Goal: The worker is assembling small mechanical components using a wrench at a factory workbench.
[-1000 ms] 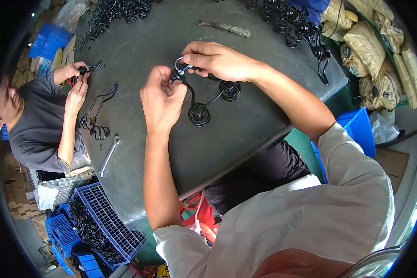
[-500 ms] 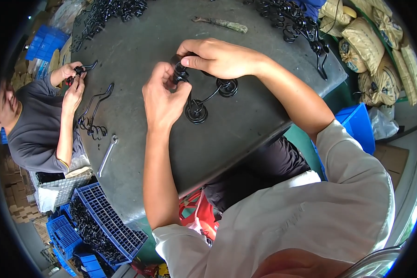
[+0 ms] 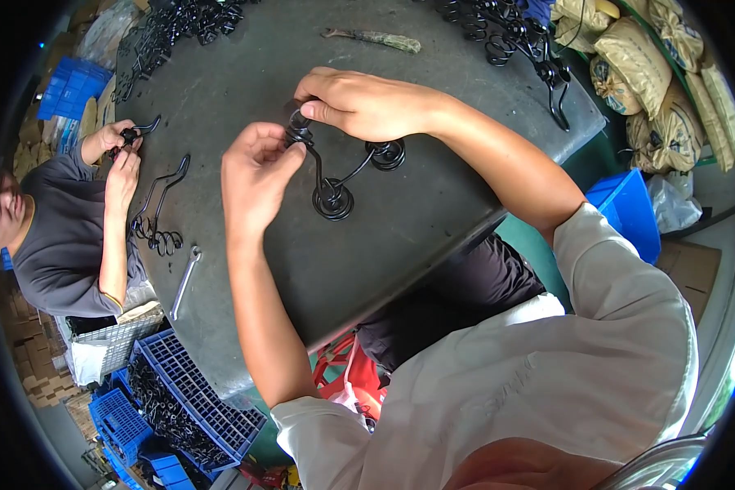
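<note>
A black bent-wire spring part (image 3: 335,189) with two coiled ends lies on the dark grey table (image 3: 400,245). Its upper end, a small dark fitting, is pinched between both my hands. My right hand (image 3: 363,102) grips that top end from above. From the left, my left hand (image 3: 253,175) closes its fingers on the same end. One coil rests on the table below my hands, the other (image 3: 388,153) under my right wrist.
A co-worker at the left holds a similar black part in both hands (image 3: 121,147); more wire parts (image 3: 159,229) and a wrench (image 3: 184,282) lie near that person. Piles of black springs (image 3: 506,33) line the far edge. Blue crates (image 3: 188,400) stand below, sacks (image 3: 670,73) at right.
Both my hands have stayed on the part's top end, shifting slightly as they work it. The co-worker's hands remain on their own part.
</note>
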Demonstrator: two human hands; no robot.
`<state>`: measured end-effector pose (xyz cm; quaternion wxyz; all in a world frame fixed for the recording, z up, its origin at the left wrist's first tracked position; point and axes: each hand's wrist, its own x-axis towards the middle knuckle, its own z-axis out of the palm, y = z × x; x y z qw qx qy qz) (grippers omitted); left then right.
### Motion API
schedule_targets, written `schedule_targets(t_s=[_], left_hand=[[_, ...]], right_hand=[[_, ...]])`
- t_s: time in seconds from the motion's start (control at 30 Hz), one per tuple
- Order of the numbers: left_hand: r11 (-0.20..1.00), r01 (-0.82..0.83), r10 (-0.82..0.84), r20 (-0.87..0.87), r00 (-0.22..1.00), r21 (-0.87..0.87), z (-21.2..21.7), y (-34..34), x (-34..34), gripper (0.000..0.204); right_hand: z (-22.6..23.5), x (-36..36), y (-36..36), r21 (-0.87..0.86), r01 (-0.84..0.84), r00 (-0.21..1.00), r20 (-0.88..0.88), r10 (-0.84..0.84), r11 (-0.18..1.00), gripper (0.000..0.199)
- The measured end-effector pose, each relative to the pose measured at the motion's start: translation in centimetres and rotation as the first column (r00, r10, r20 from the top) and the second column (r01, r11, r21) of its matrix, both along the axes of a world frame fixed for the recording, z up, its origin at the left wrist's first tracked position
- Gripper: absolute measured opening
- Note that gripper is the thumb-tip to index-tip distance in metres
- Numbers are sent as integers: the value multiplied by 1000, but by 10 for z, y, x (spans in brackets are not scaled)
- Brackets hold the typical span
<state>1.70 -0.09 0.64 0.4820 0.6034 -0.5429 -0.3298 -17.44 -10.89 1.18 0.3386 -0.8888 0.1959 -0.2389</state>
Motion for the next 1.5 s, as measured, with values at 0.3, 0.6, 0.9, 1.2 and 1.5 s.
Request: schedule_targets(t_s=[0.3,0.6,0.9,1.2,1.5], left_hand=[[983,45,-34,-61,998,181,7,4,16,23],[999,32,-30,68,997,-26,-1,1,4,25],[998,31,-21,201,979,-48,-3,1,3,20],[998,-3,-23,381,924,68,2,4,5,18],[983,69,-64,-37,997,169,9,5,15,17]], right_hand=[[-3,-1,0,18,-2,1000,5,2,1000,37],[-5,0,-2,-5,2,1000,7,-2,1000,37],[-5,1,1,12,17,1000,17,-17,1000,37],[-1,0,5,28,-28,998,-55,29,999,35],[-3,-1,0,0,-13,1000,-16,13,1000,34]])
